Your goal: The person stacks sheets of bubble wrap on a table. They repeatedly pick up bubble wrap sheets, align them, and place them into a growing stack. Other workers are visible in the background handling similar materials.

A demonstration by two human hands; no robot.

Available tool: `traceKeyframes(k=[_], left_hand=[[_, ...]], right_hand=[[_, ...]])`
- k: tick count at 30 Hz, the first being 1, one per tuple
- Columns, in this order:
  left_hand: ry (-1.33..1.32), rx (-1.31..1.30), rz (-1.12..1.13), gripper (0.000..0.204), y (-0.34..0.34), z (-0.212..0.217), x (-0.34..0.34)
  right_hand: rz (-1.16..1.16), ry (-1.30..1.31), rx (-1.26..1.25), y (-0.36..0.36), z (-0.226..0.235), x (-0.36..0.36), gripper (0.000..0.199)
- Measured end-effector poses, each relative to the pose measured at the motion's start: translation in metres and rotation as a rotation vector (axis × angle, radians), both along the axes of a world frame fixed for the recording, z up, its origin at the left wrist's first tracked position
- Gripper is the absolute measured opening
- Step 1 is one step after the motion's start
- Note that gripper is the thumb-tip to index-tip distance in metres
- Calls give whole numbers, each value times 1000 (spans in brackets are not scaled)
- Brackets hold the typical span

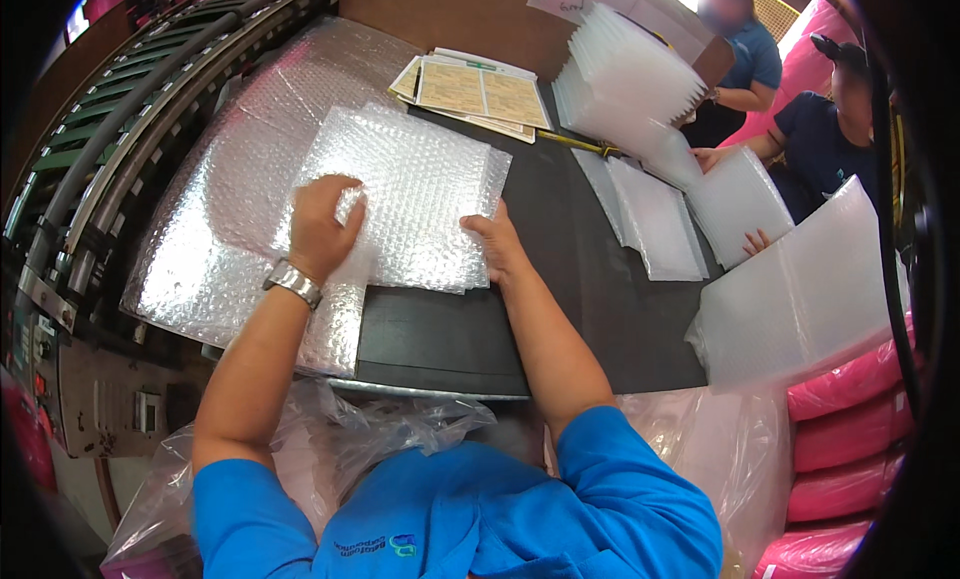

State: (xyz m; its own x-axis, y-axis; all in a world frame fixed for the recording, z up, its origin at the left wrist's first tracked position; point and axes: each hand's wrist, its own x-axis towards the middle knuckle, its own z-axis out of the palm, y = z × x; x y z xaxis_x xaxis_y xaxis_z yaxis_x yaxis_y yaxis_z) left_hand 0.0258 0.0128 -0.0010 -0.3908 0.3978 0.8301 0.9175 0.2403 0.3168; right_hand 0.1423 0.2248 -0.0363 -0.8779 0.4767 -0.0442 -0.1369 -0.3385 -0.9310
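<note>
A small stack of clear bubble wrap sheets (425, 194) lies in front of me on the dark table, slightly uneven at its edges. My right hand (495, 243) grips the stack's right edge, thumb on top and the other fingers underneath or hidden at the side. At the left, my left hand (325, 227) rests over the stack's left edge, fingers bent and thumb apart, with nothing visible between them. Beneath and to the left spreads a larger layer of bubble wrap (215, 219), shiny under the light.
Left of the table runs a roller conveyor (140, 109). Printed sheets (480, 91) lie at the back, near a tall pile of bubble wrap pouches (625, 79). Two people stand at the right; a co-worker's hand (757, 242) touches more pouches (740, 204). Pink wrapped rolls (850, 429) lie lower right.
</note>
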Motion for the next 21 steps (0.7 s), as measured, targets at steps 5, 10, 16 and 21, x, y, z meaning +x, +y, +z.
traceKeyframes(k=[5, 10, 16, 21], left_hand=[[-310, -424, 409, 58, -7, -16, -25], [-621, -312, -101, 64, -8, -15, -20], [-346, -78, 111, 42, -7, -7, -18], [-122, -75, -85, 23, -10, -2, -2]], right_hand=[[95, 21, -97, 14, -6, 3, 69], [-27, 1, -13, 17, -12, 0, 71], [-42, -23, -2, 15, -6, 2, 68], [-29, -21, -62, 19, -8, 4, 65]])
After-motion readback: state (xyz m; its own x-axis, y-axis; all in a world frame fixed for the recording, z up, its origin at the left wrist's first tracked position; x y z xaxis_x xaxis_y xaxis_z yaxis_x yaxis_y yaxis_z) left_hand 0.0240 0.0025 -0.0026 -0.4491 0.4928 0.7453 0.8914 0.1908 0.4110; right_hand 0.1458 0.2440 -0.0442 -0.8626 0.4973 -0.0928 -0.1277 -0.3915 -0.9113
